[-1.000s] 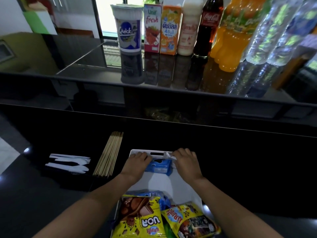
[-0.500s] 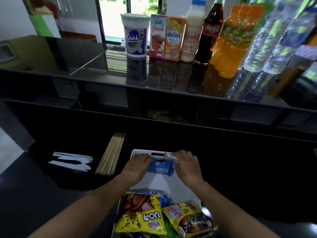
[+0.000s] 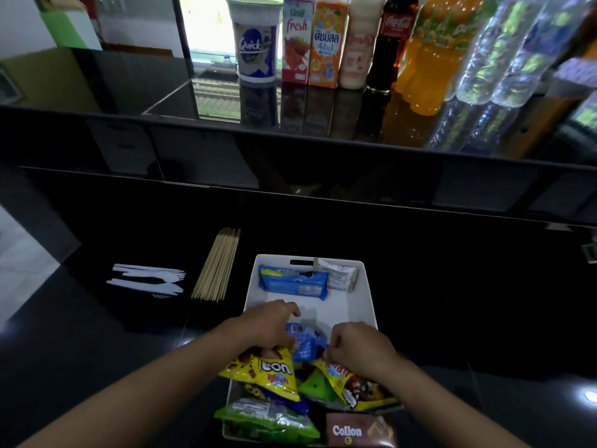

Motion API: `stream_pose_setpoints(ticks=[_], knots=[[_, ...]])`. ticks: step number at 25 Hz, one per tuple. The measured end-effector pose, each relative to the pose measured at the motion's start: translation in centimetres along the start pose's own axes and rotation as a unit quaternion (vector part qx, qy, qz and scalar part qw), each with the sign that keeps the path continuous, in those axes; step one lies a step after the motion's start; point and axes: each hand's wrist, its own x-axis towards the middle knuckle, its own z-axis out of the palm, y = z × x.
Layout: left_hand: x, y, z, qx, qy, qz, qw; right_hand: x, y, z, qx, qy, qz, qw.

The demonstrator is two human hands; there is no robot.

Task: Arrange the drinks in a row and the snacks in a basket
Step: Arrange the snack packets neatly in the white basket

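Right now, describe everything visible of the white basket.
The white basket is a rectangular, smooth-walled tray, plastic by its look, with a slot handle in its far wall. It sits flat on the glossy black counter, right of the wooden skewers. A blue cookie pack and a silvery packet lie at its far end; its middle is bare; snack bags pile at the near end. The left hand grips a yellow bag there; the right hand pinches a second yellow bag.
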Motion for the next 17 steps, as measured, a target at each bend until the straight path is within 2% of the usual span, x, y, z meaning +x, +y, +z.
stream_pose_setpoints(ticks=[4, 8, 13, 17], knots=[[-0.4, 0.1, 0.8, 0.068, 0.04, 0.002, 0.997, 0.3, -0.9, -0.1, -0.047, -0.035, 0.019, 0.998], [-0.3, 0.3, 1.3, 0.037, 0.062, -0.026, 0.997, 1.7, -1.7, 0.4, -0.063, -0.052, 0.04, 0.996], [-0.7, 0.0, 1.3, 0.01, 0.152, -0.051, 0.987, 3.2, -0.9, 1.4, -0.037, -0.098, 0.087, 0.991], [-0.7, -0.1, 1.3, 0.008, 0.153, -0.056, 0.987, 3.9, -1.0, 2.5, -0.092, -0.079, 0.107, 0.987]])
